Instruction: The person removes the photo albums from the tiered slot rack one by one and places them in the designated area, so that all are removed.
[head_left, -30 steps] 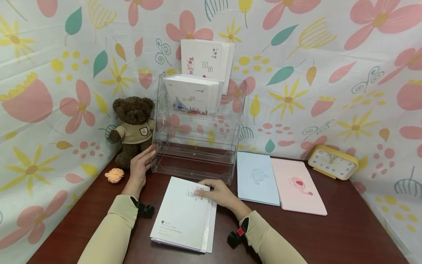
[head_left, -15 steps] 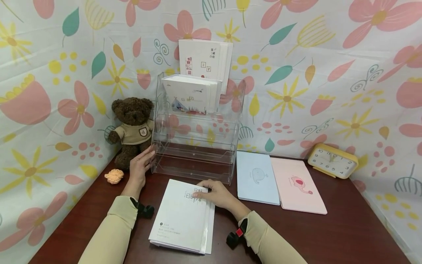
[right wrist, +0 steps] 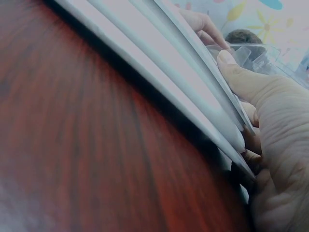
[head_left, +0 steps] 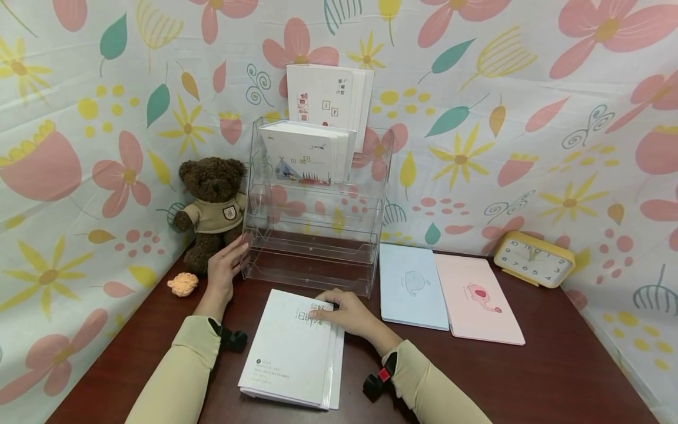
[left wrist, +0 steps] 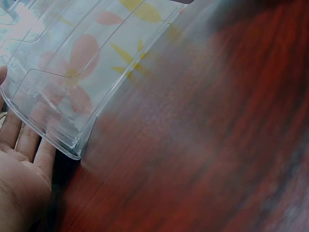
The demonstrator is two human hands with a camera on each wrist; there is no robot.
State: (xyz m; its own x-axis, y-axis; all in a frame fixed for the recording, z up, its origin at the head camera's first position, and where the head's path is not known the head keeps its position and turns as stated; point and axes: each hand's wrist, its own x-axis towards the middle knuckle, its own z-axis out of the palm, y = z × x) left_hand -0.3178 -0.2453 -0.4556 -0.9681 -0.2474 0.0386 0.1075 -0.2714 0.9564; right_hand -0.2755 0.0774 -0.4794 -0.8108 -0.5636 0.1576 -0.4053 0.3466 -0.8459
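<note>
My right hand [head_left: 343,313] grips the far end of a white hardcover book [head_left: 288,359] at the near middle of the table. In the right wrist view, the thumb [right wrist: 236,72] lies on the top cover and the other fingers curl round the far edge; the book's pages and spine slope above the wood. My left hand [head_left: 225,268] rests with extended fingers against the left side of a clear acrylic tiered rack [head_left: 312,250]. From the left wrist, those fingers [left wrist: 29,142] show along the rack's lower side edge.
Two white books, one rear [head_left: 318,88] and one lower [head_left: 302,150], stand in the rack's upper tiers. A brown teddy bear [head_left: 214,206] and an orange yarn-like piece [head_left: 183,284] are left. Blue [head_left: 413,288] and pink [head_left: 479,300] notebooks and a yellow clock [head_left: 535,259] are right.
The white book and my right hand have shifted slightly toward the near edge. My left hand keeps its place on the rack.
</note>
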